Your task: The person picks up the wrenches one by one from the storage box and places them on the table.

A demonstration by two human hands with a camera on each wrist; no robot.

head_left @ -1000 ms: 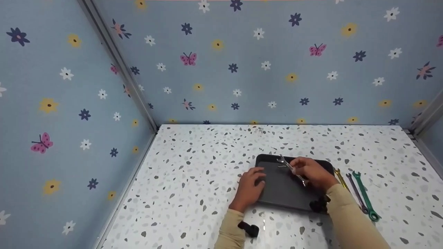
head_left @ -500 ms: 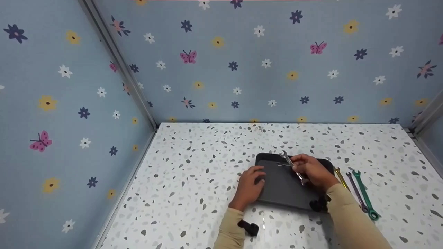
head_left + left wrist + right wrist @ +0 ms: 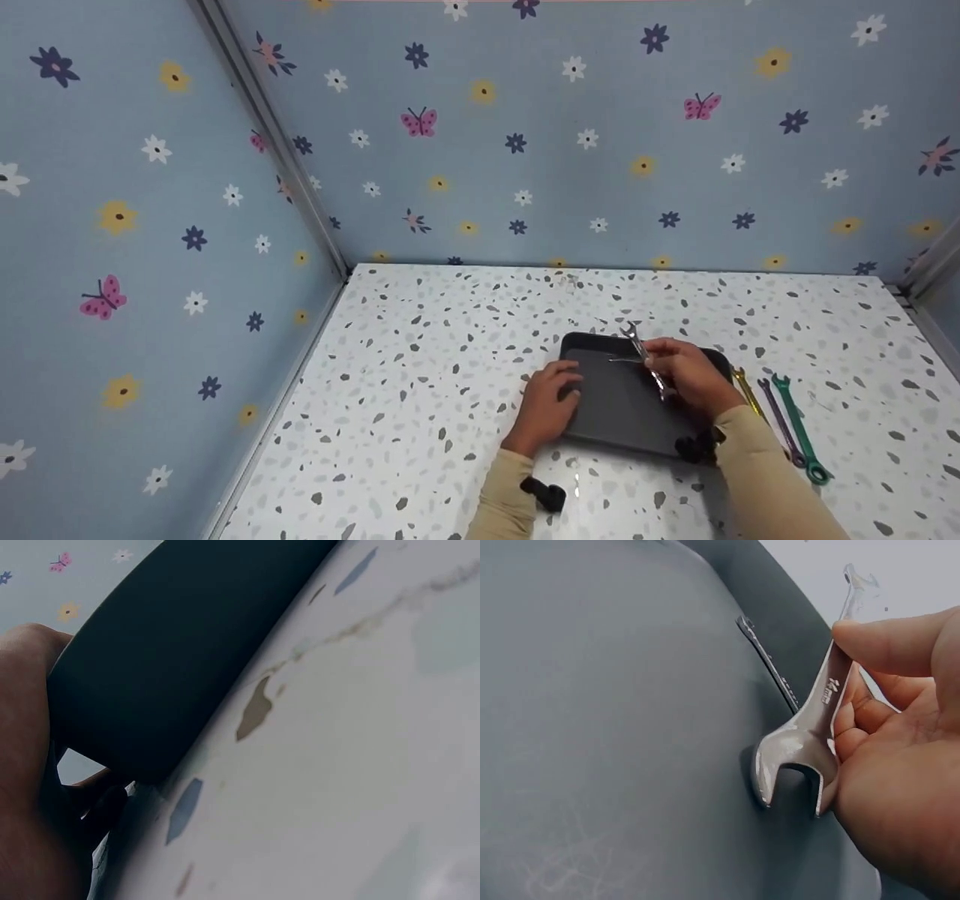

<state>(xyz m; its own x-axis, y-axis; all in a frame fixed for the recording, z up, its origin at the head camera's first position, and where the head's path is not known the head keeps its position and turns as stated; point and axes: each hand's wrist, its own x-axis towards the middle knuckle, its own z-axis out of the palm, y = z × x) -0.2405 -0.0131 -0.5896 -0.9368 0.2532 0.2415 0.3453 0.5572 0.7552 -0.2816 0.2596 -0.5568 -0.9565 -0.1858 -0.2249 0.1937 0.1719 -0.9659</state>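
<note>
My left hand [image 3: 547, 405] grips the left side of a dark grey baking tray [image 3: 611, 409], fingers bent over its rim; the left wrist view shows the hand against the tray's outer wall [image 3: 172, 652]. Over the tray's right half, my right hand [image 3: 697, 379] pinches a silver open-end wrench [image 3: 810, 735] by its shank between thumb and fingers. That wrench is tilted, one open end pointing to the far rim and the other towards the tray floor; "14" is stamped on it. A second, thin silver wrench [image 3: 769, 664] lies in the tray close to the far wall, partly hidden.
To the right of the tray, a yellow wrench [image 3: 741, 379], a purple wrench [image 3: 784, 424] and a green wrench [image 3: 799, 431] lie side by side on the speckled white table [image 3: 420, 360]. My right sleeve partly covers the yellow one. Flower-patterned walls [image 3: 480, 165] enclose the back and sides.
The wrench in my right hand has turned more upright, its far end swinging up and to the right. My left hand keeps its place on the tray; the head view shifts slightly.
</note>
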